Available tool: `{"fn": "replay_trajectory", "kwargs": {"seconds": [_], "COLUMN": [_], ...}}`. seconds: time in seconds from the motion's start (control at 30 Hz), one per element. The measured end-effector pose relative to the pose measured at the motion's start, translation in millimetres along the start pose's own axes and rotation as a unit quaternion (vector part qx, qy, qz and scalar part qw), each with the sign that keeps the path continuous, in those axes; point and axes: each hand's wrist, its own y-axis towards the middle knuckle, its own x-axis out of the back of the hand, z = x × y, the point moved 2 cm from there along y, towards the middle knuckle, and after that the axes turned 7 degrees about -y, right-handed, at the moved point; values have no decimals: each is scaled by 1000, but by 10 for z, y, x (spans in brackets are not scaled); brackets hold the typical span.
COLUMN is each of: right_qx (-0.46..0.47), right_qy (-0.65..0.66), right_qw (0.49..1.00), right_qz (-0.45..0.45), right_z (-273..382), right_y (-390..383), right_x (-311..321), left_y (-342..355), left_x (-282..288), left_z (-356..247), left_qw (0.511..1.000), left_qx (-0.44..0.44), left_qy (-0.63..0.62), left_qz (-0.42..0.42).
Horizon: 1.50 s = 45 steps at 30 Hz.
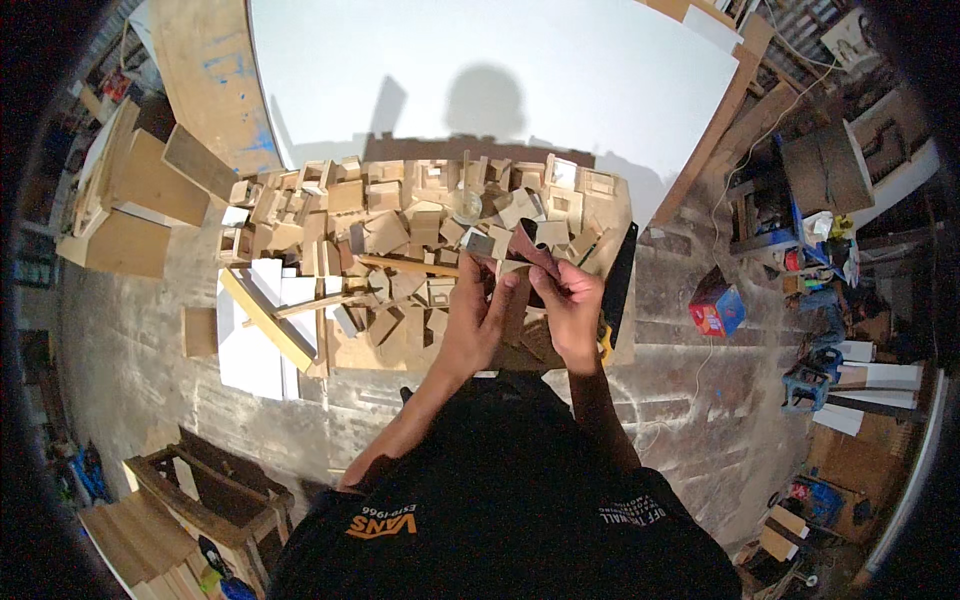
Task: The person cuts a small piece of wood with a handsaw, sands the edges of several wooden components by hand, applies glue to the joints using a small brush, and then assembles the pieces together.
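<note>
Both hands are raised close together over a work table (385, 350) covered with small wooden pieces. My left hand (478, 315) is closed around a small wooden block (478, 243) with a pale greyish face. My right hand (572, 305) pinches a curled, reddish-brown sheet of sandpaper (530, 243), which touches or lies very near the block. The fingers partly hide where the two meet. Several small box-like wooden pieces (384, 194) stand along the table's far side. Behind my left hand lies a long wooden strip (408, 265).
A clear cup (466, 205) stands among the pieces. At the table's right edge are a black straight bar (622, 285) and a yellow-handled tool (606, 342). White sheets (245, 350) and a yellow-edged board (268, 320) lie at left. A red-blue box (717, 305) sits on the floor.
</note>
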Motion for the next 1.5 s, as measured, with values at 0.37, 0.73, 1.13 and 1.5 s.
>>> {"fn": "replay_trajectory", "kwargs": {"seconds": [0.37, 0.73, 1.13, 1.5], "right_qx": [-74, -139, 45, 187], "right_qy": [146, 132, -112, -248], "right_qw": [985, 981, 983, 940], "right_qz": [-60, 9, -136, -143], "right_z": [27, -259, -479, -183], "right_y": [2, -59, -221, -126], "right_x": [139, 259, 389, -35], "left_y": [60, 105, 153, -107], "left_x": [-111, -246, -24, 88], "left_z": [283, 355, 777, 601], "left_qw": [970, 982, 967, 970], "left_qx": [116, 63, 128, 165], "left_qy": [-212, -165, -207, -155], "left_qz": [-37, -70, -80, 88]}}
